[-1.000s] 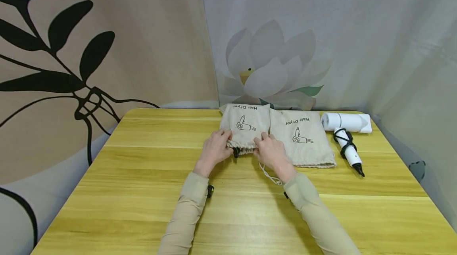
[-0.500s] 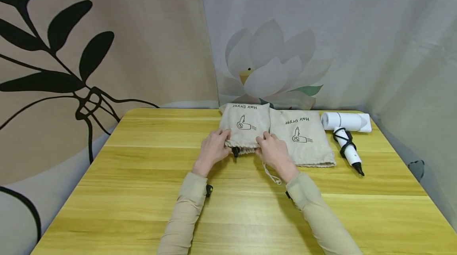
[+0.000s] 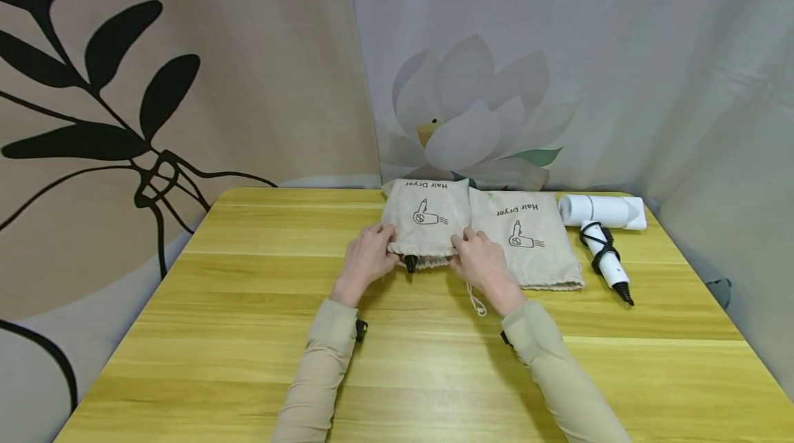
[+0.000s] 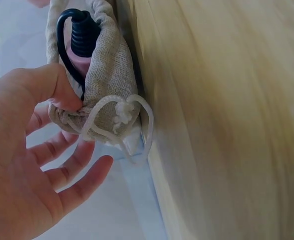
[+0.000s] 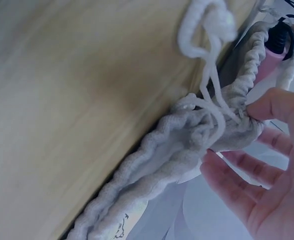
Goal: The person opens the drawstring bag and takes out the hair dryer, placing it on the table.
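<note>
A beige drawstring bag [image 3: 434,236] printed "Hair Dryer" lies at the table's far side, its gathered mouth facing me. My left hand [image 3: 367,257] pinches the left corner of that mouth between thumb and fingers. At the right corner, my right hand [image 3: 484,264] pinches the cloth near a white drawstring loop [image 3: 476,302]. Inside the bag sits a pink appliance [image 4: 80,63] with a black ribbed cord end [image 4: 85,37] showing at the opening; the rest of it is hidden by cloth.
A second "Hair Dryer" bag [image 3: 546,267] lies flat just right of the first. Beyond it are a white rolled item [image 3: 598,212] and a white handle-shaped piece [image 3: 611,267] wrapped in black cord. A printed curtain [image 3: 279,85] hangs behind the wooden table [image 3: 248,346].
My hands have moved slightly apart, the left one leftward and the right one rightward. Between them the bag's mouth is stretched wider, and the drawstring loop has shifted.
</note>
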The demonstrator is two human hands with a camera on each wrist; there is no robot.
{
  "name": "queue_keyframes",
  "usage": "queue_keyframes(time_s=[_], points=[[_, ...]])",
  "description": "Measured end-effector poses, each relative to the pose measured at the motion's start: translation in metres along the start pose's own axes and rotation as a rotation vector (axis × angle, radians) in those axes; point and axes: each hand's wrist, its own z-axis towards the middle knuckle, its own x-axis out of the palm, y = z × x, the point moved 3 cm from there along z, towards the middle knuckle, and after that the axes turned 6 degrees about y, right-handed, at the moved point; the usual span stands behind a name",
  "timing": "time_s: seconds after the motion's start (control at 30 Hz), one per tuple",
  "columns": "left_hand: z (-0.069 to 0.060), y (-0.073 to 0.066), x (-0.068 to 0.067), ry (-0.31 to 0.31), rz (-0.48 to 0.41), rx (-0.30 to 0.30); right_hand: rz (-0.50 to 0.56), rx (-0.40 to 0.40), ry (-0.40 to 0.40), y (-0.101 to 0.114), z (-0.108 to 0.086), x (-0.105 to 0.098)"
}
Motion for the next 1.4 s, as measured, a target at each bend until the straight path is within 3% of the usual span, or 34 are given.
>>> queue_keyframes(time_s=[0.5, 0.83, 1.4], points=[[0.002, -0.004, -0.003, 0.009, -0.002, -0.006, -0.004, -0.011, -0.042, -0.007, -0.002, 0.0], [0.004, -0.007, -0.004, 0.004, -0.02, -0.019, -0.012, -0.017, -0.138, -0.008, -0.002, -0.002], [0.003, -0.001, -0.003, -0.026, -0.02, -0.005, 0.017, -0.002, -0.114, -0.012, -0.002, -0.005]])
